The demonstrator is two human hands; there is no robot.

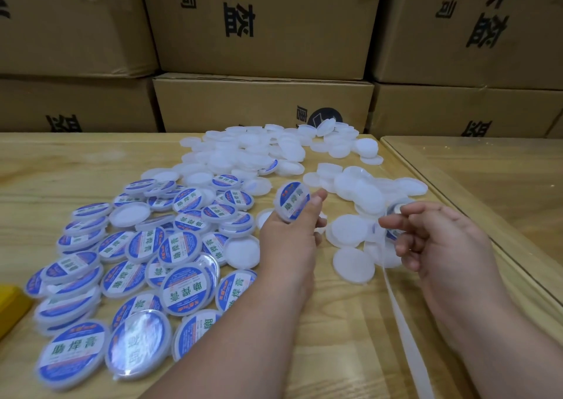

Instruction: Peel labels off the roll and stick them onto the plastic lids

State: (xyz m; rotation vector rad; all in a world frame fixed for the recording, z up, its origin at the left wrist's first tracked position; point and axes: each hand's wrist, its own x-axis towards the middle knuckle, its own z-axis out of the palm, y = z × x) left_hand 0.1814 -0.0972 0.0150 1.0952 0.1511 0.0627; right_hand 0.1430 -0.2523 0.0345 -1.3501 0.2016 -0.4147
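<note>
Left hand (pixel 289 237): fingers curled round a labelled lid (pixel 292 201), held tilted up off the table, thumb along its right edge; the blue and white label already covers its face.
Right hand (pixel 438 240): fingers curled and pinching the label strip (pixel 393 225), with what looks like the next blue label between fingertips and thumb; just how it is pinched is hard to make out.
Backing tape (pixel 405 322): pale empty strip trailing from the right hand toward the person and out of the bottom edge.
Step in hand: judging by the covered face, this lid is finished and ready to be set down; the next label looks partly peeled.
Next move: likely drop the finished lid onto the labelled pile (pixel 131 264) left of the left hand, take a bare one, then lay the label centred and press it flat.
Bare lids (pixel 353 264): loose white ones lie between and just beyond both hands, with a bigger heap (pixel 259 152) farther out.
Table (pixel 61 167): wooden top under everything; a second table (pixel 487 170) adjoins on the right.
Cardboard boxes (pixel 262 27): stacked wall behind the far heap.
Yellow object (pixel 10 304): far left of the left hand, cut off by the frame; cannot tell what it is.
Hidden: the roll itself is not visible; the right palm hides most of the strip.
</note>
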